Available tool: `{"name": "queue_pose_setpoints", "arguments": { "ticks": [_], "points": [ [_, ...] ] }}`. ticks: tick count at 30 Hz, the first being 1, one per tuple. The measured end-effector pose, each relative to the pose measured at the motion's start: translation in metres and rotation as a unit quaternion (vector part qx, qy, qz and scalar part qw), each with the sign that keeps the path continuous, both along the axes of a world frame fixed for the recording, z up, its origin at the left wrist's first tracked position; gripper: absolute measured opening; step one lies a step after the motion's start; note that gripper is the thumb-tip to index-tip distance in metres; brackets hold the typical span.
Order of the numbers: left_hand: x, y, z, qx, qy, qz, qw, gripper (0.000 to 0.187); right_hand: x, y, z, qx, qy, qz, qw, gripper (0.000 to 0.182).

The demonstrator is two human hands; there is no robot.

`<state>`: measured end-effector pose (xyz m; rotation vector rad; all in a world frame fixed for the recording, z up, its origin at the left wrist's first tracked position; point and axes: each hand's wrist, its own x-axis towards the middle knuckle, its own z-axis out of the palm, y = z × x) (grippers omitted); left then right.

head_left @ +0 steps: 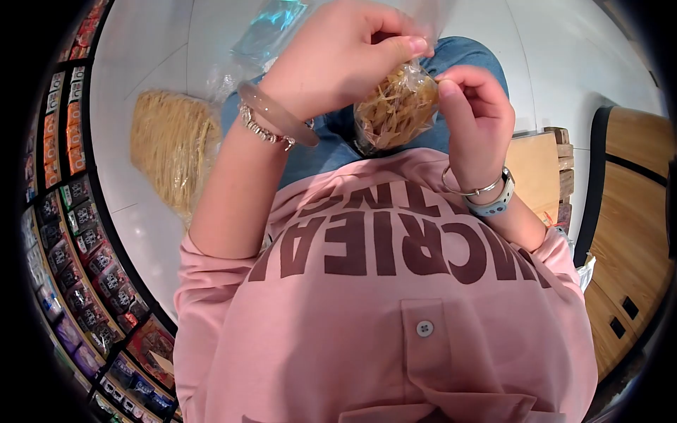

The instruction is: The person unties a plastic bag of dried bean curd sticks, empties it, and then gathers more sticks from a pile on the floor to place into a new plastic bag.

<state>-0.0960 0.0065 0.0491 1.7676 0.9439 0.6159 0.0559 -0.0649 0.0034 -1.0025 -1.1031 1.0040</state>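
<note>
Head view: pinching clear plastic bag (pixel 386 128) of dried strips (pixel 405 99), one o'clock, between left hand (pixel 352 53) and right hand (pixel 481 109).
Probably light, slippery, brittle inside; best held by top.

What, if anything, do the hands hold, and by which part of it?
A rounded, clear plastic bag of yellowish-brown pieces: the left hand at the loose film above the contents, the right hand at the upper right edge.

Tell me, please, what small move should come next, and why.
Perhaps bring the right hand in beside the left hand to gather the top of the bag: both hands are at its upper part but apart, and clear plastic extends beyond the left.
</note>
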Motion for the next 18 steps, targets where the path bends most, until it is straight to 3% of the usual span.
{"name": "queue_pose_setpoints", "arguments": {
  "ticks": [6, 9, 12, 18],
  "points": [
    [-0.0004, 0.0036, 0.0041, 0.051, 0.027, -0.007, 0.998, 0.023, -0.0019, 0.0042, 0.0074, -0.039, -0.032, 0.028, 0.998, 0.002],
    [-0.0012, 0.0035, 0.0100, -0.012, 0.064, 0.011, 0.998, 0.023, -0.0058, 0.0019, 0.0112, -0.047, -0.061, 0.016, 0.997, 0.001],
    [0.0021, -0.0005, 0.0083, -0.059, 0.010, 0.040, 0.997, 0.023, -0.0067, 0.0062, 0.0044, 0.072, -0.187, -0.020, 0.980, 0.003],
    [-0.0019, 0.0028, 0.0071, -0.075, -0.002, 0.028, 0.997, 0.022, -0.0080, 0.0091, 0.0059, 0.106, -0.230, -0.024, 0.967, 0.005]
  ]
}}
